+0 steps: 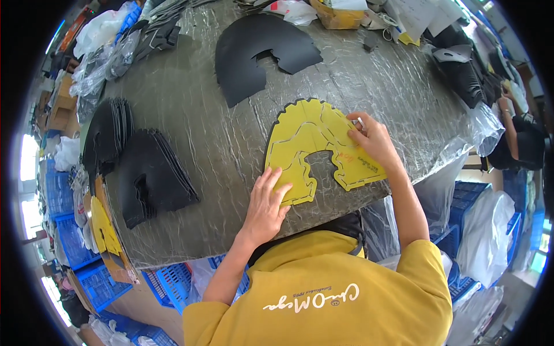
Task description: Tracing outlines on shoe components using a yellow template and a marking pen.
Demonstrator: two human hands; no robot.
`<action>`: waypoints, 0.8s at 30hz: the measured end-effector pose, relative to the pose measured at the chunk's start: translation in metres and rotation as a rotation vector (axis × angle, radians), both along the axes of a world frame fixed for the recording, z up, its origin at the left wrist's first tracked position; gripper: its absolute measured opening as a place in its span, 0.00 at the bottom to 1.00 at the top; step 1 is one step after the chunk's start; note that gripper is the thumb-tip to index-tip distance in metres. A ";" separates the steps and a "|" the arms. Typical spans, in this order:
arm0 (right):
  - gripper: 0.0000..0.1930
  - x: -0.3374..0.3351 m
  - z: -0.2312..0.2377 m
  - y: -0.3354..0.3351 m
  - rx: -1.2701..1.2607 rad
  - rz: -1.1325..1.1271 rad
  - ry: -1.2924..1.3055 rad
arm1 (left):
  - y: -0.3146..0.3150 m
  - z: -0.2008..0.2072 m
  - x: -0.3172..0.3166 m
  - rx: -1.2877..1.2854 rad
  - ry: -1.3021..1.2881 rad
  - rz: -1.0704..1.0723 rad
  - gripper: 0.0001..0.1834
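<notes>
A yellow arch-shaped template (300, 130) with slotted lines lies flat on a black piece (269, 141), whose edge peeks out along the template's left and upper rim. My left hand (264, 209) rests on the template's lower left leg, its fingers stretched out and spread. On the right side of the template, my right hand (374, 141) is closed round a thin whitish pen (361, 122). The pen's tip is too small to make out. Farther off lies another black arch-shaped sheet (259, 49), apart from both hands.
Two stacks of black cut pieces, one nearer (161, 176) and one behind it (107, 135), stand at the table's left. Plastic bags (109, 63) and papers (421, 17) crowd the far edges. Blue crates (107, 285) stand below the plastic-covered table (213, 225). Another person (519, 135) is at the right.
</notes>
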State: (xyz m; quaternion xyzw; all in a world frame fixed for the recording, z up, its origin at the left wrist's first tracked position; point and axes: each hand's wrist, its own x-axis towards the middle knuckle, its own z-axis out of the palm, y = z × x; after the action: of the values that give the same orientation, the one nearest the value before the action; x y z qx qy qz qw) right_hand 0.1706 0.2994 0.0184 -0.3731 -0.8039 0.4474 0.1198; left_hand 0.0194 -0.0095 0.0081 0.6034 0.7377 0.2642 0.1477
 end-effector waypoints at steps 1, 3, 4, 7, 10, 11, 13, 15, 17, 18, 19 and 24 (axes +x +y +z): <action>0.20 0.000 0.001 0.001 0.000 0.009 -0.012 | 0.000 -0.002 -0.003 0.012 -0.008 -0.008 0.30; 0.20 -0.002 0.006 0.001 -0.003 0.013 -0.029 | 0.001 -0.004 -0.005 0.021 -0.021 -0.020 0.28; 0.20 -0.005 0.011 0.003 0.028 0.037 -0.073 | 0.002 -0.003 -0.006 0.033 -0.029 -0.005 0.28; 0.20 -0.009 0.013 0.006 0.106 0.067 -0.179 | 0.003 -0.002 -0.007 0.047 -0.036 0.006 0.29; 0.21 -0.015 0.017 0.007 0.281 0.123 -0.287 | 0.002 -0.004 -0.006 0.048 -0.024 0.012 0.30; 0.23 -0.015 0.019 0.008 0.410 0.159 -0.336 | 0.002 -0.004 -0.006 0.051 -0.016 0.009 0.30; 0.24 -0.020 0.016 0.012 0.397 0.251 -0.245 | 0.002 -0.005 -0.006 0.052 -0.016 0.008 0.30; 0.25 -0.029 0.018 0.009 0.386 0.352 -0.144 | 0.001 -0.004 -0.005 0.056 -0.009 0.018 0.30; 0.34 -0.036 0.024 0.005 0.329 0.413 -0.215 | 0.001 -0.003 -0.005 0.067 0.001 0.003 0.28; 0.34 -0.040 0.025 0.002 0.326 0.420 -0.213 | 0.001 -0.003 -0.005 0.064 0.001 0.010 0.28; 0.37 -0.042 0.025 -0.001 0.337 0.429 -0.266 | 0.001 -0.003 -0.005 0.072 0.014 0.000 0.27; 0.41 -0.053 0.021 0.004 0.414 0.473 -0.314 | 0.004 -0.009 -0.006 0.087 0.031 -0.012 0.27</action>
State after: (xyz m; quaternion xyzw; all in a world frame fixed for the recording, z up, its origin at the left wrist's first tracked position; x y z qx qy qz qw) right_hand 0.1171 0.3037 0.0392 -0.2085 -0.9504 0.2275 -0.0390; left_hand 0.0136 -0.0054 -0.0007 0.6178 0.7240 0.2857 0.1118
